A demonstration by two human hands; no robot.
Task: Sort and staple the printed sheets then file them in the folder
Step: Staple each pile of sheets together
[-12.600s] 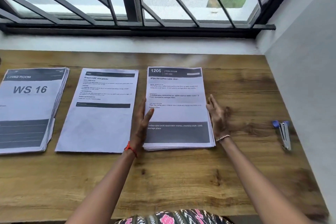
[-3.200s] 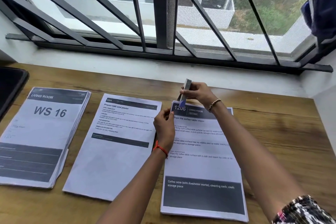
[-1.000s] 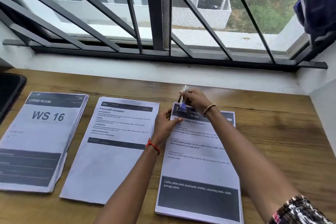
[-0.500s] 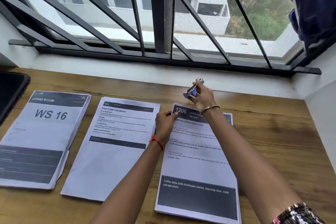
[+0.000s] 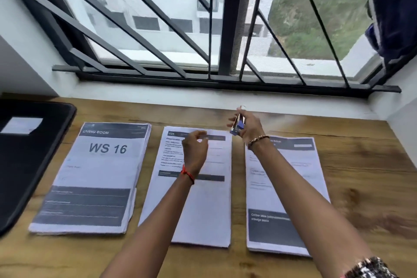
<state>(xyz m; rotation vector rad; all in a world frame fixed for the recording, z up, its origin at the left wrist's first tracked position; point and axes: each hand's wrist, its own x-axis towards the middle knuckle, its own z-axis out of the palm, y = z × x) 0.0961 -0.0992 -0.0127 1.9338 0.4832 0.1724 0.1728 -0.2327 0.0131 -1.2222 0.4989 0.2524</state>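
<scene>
Three stacks of printed sheets lie side by side on the wooden table: the "WS 16" stack (image 5: 94, 176) at left, a middle stack (image 5: 203, 205), and the "1206" stack (image 5: 291, 189) at right. My right hand (image 5: 248, 126) grips a small blue and silver stapler (image 5: 237, 125) in the air between the tops of the middle and right stacks. My left hand (image 5: 195, 149) hovers over the top of the middle stack, its fingers loosely curled and holding nothing. A black folder (image 5: 27, 153) lies at the far left.
The table (image 5: 361, 176) runs up to a white sill under a barred window (image 5: 225, 29). White walls close in both sides. Bare wood shows to the right of the right stack and along the front edge.
My left hand has left the right stack and moved left over the middle stack. My right hand with the stapler has drifted left. The view has swung so the folder shows more.
</scene>
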